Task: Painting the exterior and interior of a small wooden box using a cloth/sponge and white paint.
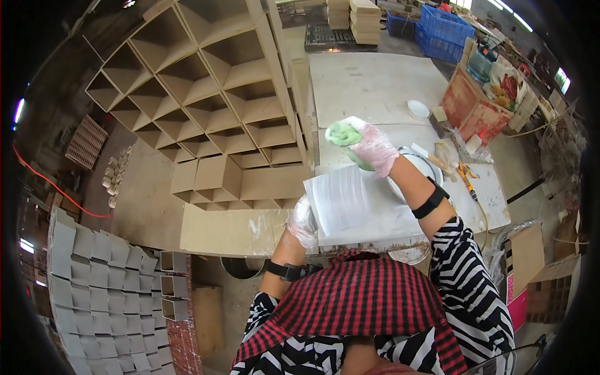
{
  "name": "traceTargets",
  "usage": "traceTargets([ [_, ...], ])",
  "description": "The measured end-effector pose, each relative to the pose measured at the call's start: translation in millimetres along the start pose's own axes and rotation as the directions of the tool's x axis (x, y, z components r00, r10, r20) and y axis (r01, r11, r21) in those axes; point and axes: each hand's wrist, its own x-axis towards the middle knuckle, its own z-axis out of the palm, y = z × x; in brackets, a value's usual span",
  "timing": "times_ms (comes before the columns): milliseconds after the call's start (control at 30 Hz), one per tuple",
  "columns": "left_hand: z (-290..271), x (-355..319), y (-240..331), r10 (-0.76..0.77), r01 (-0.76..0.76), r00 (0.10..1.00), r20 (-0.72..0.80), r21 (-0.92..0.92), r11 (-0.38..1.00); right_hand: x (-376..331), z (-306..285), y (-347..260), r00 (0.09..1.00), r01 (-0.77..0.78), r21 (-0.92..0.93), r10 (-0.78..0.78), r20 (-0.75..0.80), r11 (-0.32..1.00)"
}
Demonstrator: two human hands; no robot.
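Note:
My left hand (302,222), in a whitish glove, holds the left side of a box-like piece (340,201) over the near edge of the table. The face turned up is coated in streaky white; some of my fingers are hidden behind its edge. My right hand (377,150), in a thin pinkish glove smeared with white, is closed round a wadded green cloth (344,134). It is raised just above the piece's far right corner, apart from it. Under my right forearm stands a white bucket (431,169), partly hidden.
Bare brown boxes (206,87) are stacked in a tall grid at the left of the table (375,81). Grey-white coated boxes (106,281) fill a stand at lower left. A white bowl (417,109), a yellow tool with a hose (465,175) and a reddish crate (472,103) are at right.

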Motion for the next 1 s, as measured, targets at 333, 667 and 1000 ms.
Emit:
traceTargets([
  [333,-29,7,-7,0.111,-0.094,0.984,0.142,-0.117,0.989,-27,0,-6,0.986,-0.130,0.478,0.166,-0.032,0.869],
  [667,33,3,-8,0.108,-0.109,0.994,-0.012,-0.061,0.992,-45,5,-18,0.983,0.179,-0.419,-0.174,0.051,0.890],
  [1000,-11,18,-11,0.218,-0.108,0.911,0.350,-0.306,0.946,-75,47,-31,0.949,0.313,-0.512,-0.281,0.141,0.800],
])
